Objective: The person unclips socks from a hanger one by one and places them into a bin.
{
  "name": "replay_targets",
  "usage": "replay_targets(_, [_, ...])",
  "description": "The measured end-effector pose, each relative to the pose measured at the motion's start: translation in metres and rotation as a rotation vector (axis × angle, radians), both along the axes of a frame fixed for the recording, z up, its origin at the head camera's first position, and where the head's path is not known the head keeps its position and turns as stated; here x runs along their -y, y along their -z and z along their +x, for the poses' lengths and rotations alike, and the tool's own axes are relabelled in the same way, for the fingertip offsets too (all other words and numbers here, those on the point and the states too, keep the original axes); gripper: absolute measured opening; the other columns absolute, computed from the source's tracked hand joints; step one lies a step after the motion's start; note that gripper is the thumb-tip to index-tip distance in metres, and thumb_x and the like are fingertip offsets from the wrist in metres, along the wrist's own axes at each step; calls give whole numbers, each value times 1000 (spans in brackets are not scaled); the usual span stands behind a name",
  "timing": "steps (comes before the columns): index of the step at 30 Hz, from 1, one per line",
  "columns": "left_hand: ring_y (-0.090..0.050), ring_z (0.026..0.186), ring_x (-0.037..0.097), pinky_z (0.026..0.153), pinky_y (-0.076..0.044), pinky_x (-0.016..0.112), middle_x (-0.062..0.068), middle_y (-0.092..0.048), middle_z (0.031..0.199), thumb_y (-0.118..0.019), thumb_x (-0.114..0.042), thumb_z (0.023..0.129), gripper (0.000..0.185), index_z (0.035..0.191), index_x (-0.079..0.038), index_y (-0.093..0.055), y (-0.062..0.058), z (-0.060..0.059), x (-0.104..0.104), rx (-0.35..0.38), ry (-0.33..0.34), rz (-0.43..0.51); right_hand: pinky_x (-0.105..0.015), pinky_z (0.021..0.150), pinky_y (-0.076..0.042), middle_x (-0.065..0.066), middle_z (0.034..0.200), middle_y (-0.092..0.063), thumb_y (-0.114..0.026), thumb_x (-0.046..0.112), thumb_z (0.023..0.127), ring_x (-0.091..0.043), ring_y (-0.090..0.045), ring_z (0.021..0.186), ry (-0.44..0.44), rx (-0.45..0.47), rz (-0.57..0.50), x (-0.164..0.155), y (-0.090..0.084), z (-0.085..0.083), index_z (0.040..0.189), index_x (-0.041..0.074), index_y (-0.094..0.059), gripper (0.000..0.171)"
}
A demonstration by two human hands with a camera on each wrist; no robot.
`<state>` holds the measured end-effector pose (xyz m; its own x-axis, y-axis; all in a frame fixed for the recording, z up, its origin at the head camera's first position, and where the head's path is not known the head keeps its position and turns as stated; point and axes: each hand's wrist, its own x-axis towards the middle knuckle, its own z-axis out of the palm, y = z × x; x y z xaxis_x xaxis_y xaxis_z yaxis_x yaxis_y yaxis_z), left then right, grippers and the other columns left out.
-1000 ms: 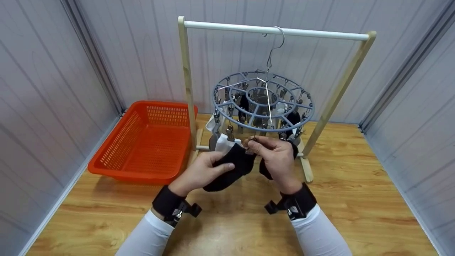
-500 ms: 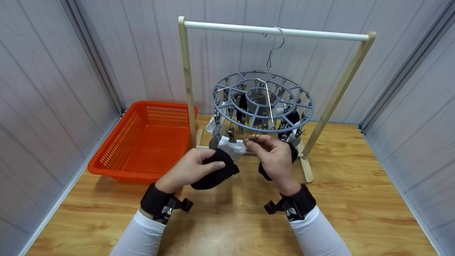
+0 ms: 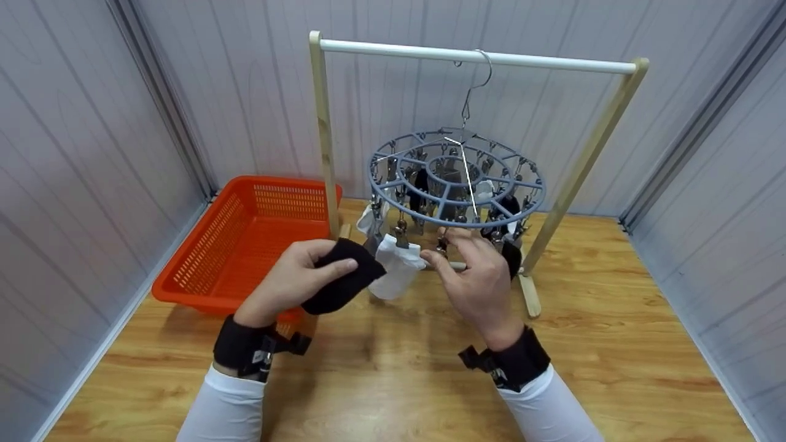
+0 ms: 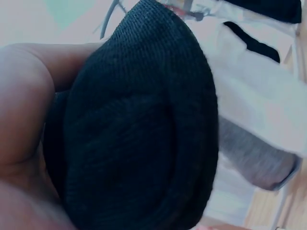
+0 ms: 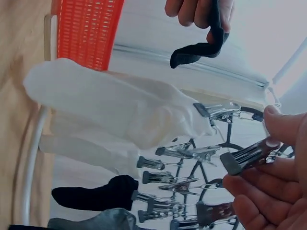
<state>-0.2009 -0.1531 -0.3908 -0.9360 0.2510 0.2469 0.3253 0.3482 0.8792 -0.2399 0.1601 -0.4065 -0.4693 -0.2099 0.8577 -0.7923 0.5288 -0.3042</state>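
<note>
My left hand [image 3: 328, 261] grips a bunched black sock [image 3: 341, 279], held free in the air left of the round grey-blue clip hanger [image 3: 455, 178]. The sock [image 4: 139, 124] fills the left wrist view, against my palm. My right hand [image 3: 443, 248] is under the hanger's front rim, with a metal clip [image 5: 244, 155] pinched between thumb and fingers. A white sock [image 3: 396, 267] hangs from the neighbouring clip, between the two hands. More black, white and grey socks hang from other clips.
The hanger hooks onto the white rail [image 3: 473, 55] of a wooden rack standing on the wood floor. An orange plastic basket [image 3: 245, 245] sits on the floor to the left, just beyond my left hand. Grey panel walls close in on both sides.
The black sock has come off the clip. My left hand has carried it left and up, towards the basket. My right hand has stayed at the clip.
</note>
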Motion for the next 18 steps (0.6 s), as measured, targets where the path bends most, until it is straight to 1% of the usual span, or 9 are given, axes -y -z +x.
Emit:
replay_targets(2, [-71, 84, 24, 74, -60, 30, 7, -78, 101, -81, -28, 106, 18, 111, -10, -84, -1, 0, 4, -6, -19, 13, -49, 95, -63, -20, 116, -81, -92, 24, 94, -35, -78, 106, 6, -26, 14, -2, -2, 1, 117, -5, -80, 39])
replay_targets(5, [-72, 84, 25, 75, -62, 31, 10, -77, 101, -80, -29, 106, 20, 111, -9, -82, -2, 0, 10, 11, -39, 35, -49, 93, -63, -19, 112, -81, -92, 25, 94, -34, -77, 102, 26, -51, 25, -5, -5, 4, 116, -5, -80, 39])
replay_targets(10, [-73, 86, 27, 75, -63, 33, 12, -77, 103, -79, -31, 107, 25, 114, -8, -82, -2, -2, 18, 26, -73, 60, -50, 95, -62, -18, 112, -80, -92, 25, 94, -35, -77, 102, 34, -69, 25, -10, -11, 11, 118, -5, -80, 40])
replay_targets(12, [-74, 88, 27, 77, -64, 34, 12, -78, 105, -79, -33, 107, 26, 115, -9, -82, -2, -4, 22, 34, -97, 72, -49, 95, -62, -17, 112, -81, -92, 24, 94, -35, -77, 102, 24, -90, 4, -11, -13, 14, 117, -3, -81, 37])
replay_targets(14, [-74, 89, 28, 77, -64, 34, 11, -78, 106, -80, -35, 106, 28, 116, -9, -81, -1, -5, 27, 41, -126, 84, -48, 92, -62, -15, 109, -82, -93, 22, 93, -34, -77, 99, 10, -130, -35, -12, -16, 16, 114, -1, -83, 32])
replay_targets(18, [-74, 84, 24, 72, -64, 33, 13, -78, 102, -80, -34, 107, 31, 116, -5, -80, 0, -7, 38, 46, -195, 117, -44, 85, -58, -11, 99, -81, -90, 18, 95, -33, -75, 89, -27, -232, -127, -13, -23, 18, 105, 1, -85, 20])
